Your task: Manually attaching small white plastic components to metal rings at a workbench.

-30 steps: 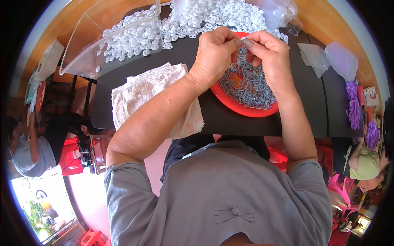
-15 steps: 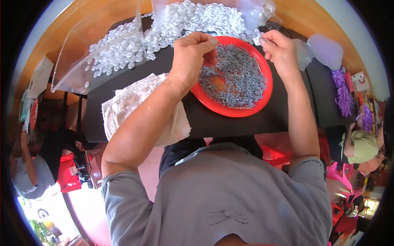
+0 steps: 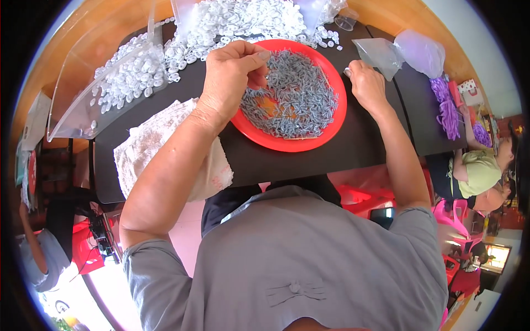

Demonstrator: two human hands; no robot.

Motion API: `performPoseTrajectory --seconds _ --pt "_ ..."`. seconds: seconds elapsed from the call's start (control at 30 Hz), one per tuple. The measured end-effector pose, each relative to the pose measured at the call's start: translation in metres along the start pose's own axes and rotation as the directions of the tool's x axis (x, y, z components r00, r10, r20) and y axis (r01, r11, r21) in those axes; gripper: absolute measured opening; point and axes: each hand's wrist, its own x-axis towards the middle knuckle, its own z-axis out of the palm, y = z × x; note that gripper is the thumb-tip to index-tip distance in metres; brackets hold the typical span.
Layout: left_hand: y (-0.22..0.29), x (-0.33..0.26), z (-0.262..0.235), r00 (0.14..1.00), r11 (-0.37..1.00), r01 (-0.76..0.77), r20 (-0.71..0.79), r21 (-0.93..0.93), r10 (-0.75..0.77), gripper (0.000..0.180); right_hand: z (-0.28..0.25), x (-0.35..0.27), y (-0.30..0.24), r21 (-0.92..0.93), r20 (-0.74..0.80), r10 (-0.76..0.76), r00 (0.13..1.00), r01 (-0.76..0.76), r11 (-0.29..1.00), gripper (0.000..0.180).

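Right fingertips pinch a small white plastic piece (image 3: 347,72) off the plate's right side; the left hand (image 3: 232,69) hangs over its left rim.
The right hand (image 3: 367,87) grasps lightly above the dark, smooth-topped table (image 3: 251,165); whether the left's closed thumb and forefinger grip anything, I cannot tell. Slender grey screw-like pieces (image 3: 301,105) fill the shallow round red plate (image 3: 292,145) toward the table's near edge; oval white plastic pieces (image 3: 248,19) heap along its far edge. A fingertip pinch, outside the rim, would best spare the grey pieces from stray white ones.
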Motion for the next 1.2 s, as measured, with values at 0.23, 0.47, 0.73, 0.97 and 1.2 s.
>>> performPoseTrajectory --seconds 0.23,0.47,0.73,0.97,1.2 --pt "-0.005 0.002 0.000 1.000 1.000 -0.008 0.009 0.029 0.007 0.015 0.004 0.002 0.005 0.009 0.028 -0.070 0.997 0.070 0.998 0.010" --pt "-0.008 0.003 -0.003 0.999 0.998 -0.046 0.016 0.047 0.045 0.016 0.003 0.006 0.005 0.002 0.065 -0.087 0.994 0.087 0.996 0.010" --pt "-0.008 0.003 0.001 0.999 0.999 -0.048 0.018 0.023 0.048 0.013 -0.005 0.024 0.037 0.472 0.436 0.166 0.884 -0.382 0.795 0.024" --pt "-0.002 -0.014 0.010 0.943 0.953 -0.264 0.248 0.147 0.223 0.025 -0.077 0.025 -0.055 0.886 0.376 -0.027 0.926 -0.351 0.302 0.023" --pt "0.000 -0.021 0.019 0.859 0.868 -0.454 0.358 0.203 0.365 0.037 -0.087 0.019 -0.097 0.903 0.419 -0.148 0.896 -0.395 0.169 0.024"
